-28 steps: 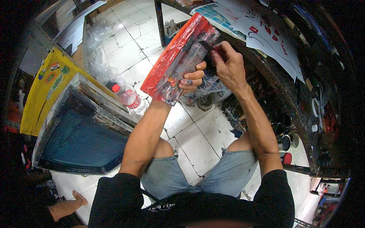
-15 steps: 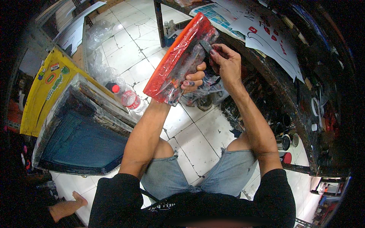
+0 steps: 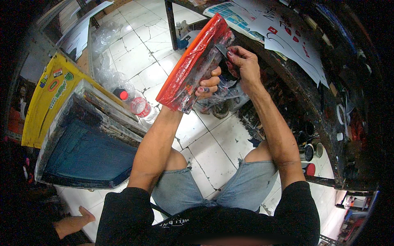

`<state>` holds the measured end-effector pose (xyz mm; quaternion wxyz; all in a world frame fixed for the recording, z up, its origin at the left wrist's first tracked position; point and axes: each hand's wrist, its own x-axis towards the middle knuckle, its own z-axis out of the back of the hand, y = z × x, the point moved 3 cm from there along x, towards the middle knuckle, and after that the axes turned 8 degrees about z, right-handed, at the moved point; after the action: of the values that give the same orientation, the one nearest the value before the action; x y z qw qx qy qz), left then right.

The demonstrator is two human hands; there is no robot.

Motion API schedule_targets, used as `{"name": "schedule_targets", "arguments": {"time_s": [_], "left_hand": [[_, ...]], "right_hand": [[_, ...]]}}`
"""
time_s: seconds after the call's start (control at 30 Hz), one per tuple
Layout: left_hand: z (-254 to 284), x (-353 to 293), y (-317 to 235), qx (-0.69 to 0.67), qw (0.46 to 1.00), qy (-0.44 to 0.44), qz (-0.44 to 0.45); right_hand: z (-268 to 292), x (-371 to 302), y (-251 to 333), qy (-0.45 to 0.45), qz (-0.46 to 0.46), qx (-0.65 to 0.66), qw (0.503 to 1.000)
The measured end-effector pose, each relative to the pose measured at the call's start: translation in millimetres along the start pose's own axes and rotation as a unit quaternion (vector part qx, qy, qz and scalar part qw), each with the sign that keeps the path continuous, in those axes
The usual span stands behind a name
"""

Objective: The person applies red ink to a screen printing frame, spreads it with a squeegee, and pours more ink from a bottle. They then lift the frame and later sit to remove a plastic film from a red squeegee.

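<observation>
A wide screen-printing squeegee [image 3: 192, 63] with an orange-red edge, wrapped in clear plastic smeared with red and dark ink, is held up at a slant before me. My left hand [image 3: 208, 86] grips it from beneath, its inky fingers curled over the near right side. In my right hand [image 3: 245, 64], a small dark flat scraper [image 3: 221, 51] is pinched between thumb and fingers. The scraper's tip lies against the squeegee's plastic-covered side, near its upper end. Dark ink stains my right fingertips.
A clear bottle with a red cap [image 3: 141, 107] stands on the tiled floor [image 3: 209, 153]. At left are a framed printing screen [image 3: 88, 147] and a yellow panel [image 3: 43, 110]. Papers [image 3: 293, 51] cover the dark bench at right. Another person's bare limb [image 3: 76, 223] shows lower left.
The squeegee has tilted very slightly in my left hand. My right hand and the scraper have shifted a little up and left along its side.
</observation>
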<state>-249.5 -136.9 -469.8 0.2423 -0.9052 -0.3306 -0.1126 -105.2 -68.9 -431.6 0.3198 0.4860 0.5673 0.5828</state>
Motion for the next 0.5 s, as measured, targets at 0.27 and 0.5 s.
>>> {"name": "schedule_targets", "arguments": {"time_s": [0.27,0.5], "left_hand": [[-2.8,1.2,1.8,-0.005,1.0,-0.018,-0.001],[1.6,1.8,1.5,0.01,1.0,-0.021,-0.001]], "right_hand": [[1.1,-0.2,-5.8,-0.004,0.009,0.027,1.0],[-0.7,-1.8,-6.1,-0.022,0.038,0.004,0.999]]}}
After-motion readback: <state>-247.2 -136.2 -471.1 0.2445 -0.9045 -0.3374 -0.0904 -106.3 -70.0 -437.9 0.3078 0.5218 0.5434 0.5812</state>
